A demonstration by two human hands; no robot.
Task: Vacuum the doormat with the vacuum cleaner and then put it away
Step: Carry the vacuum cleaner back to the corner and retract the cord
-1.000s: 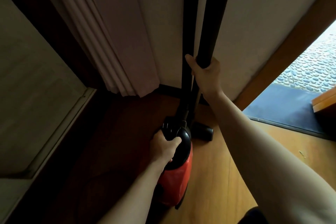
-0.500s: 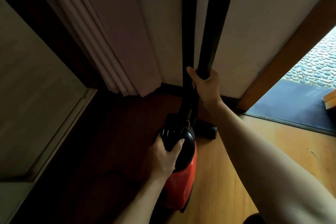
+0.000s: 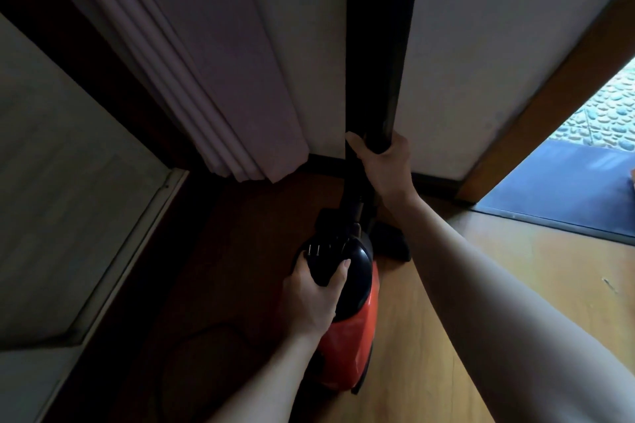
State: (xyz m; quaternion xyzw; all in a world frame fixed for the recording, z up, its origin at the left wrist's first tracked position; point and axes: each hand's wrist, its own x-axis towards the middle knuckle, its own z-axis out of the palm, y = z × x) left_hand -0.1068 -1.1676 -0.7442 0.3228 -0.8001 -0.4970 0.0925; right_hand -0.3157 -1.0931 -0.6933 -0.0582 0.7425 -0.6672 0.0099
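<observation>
Vacuum cleaner (image 3: 350, 336) stands on the wooden floor (image 3: 446, 319) in the corner by the wall, well apart from the blue doormat (image 3: 567, 182) at the doorway. Left hand (image 3: 314, 295) grips the black top handle (image 3: 326, 257), with the thumb over it and the fingers wrapped round. Right hand (image 3: 385, 165) has its fingers curled close together round the upright black tube (image 3: 395, 79). Red body opaque — contents cannot be told.
</observation>
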